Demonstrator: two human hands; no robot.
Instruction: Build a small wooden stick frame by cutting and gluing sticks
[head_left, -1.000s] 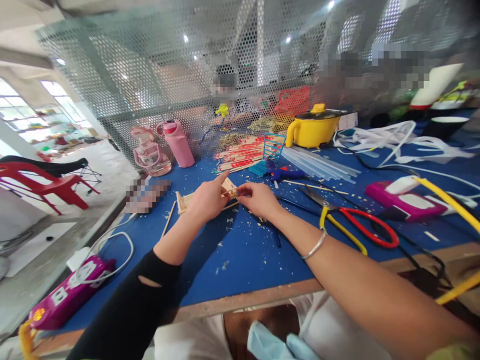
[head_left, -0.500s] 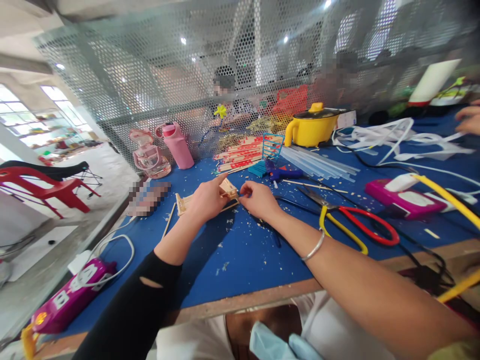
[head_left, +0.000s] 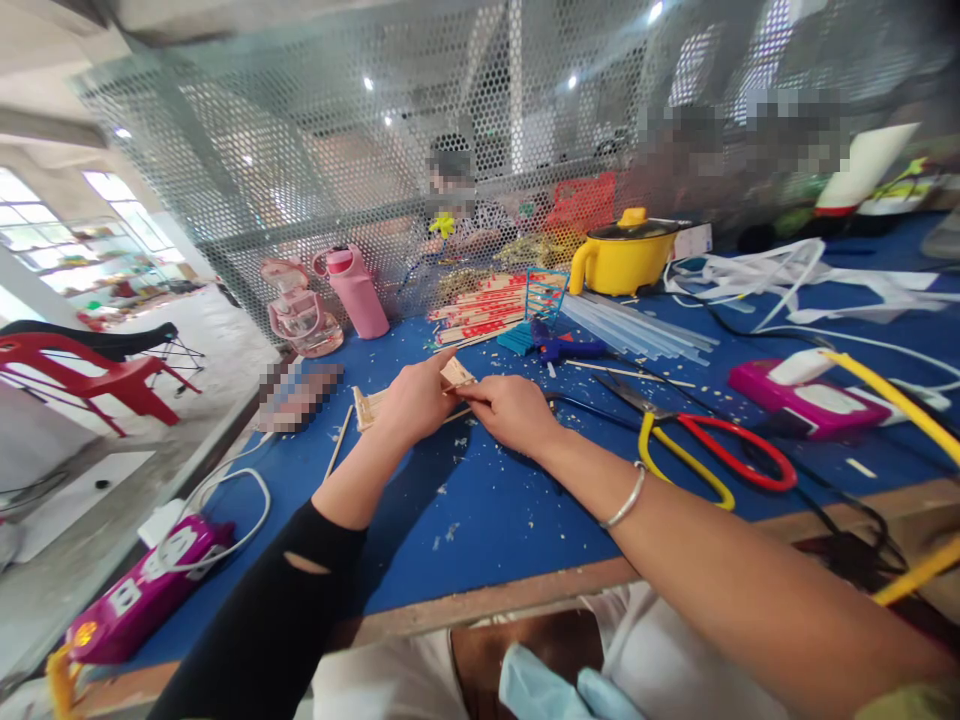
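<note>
A small pale wooden stick structure lies on the blue table, partly covered by my left hand. The fingers of my left hand are wrapped round it, near its right end. My right hand touches that right end with thumb and forefinger pressed together. Whatever is between those fingertips is too small to make out. Beside the structure's left end a loose thin stick rests on the table.
Red-and-yellow-handled scissors, a blue glue gun, clear glue sticks and red-marked sticks lie beyond or right. A yellow pot, pink bottle and purple power strips surround the area.
My right hand has moved slightly left, closing the gap to the structure's right end. The other person's hand at the far right edge has left the view.
</note>
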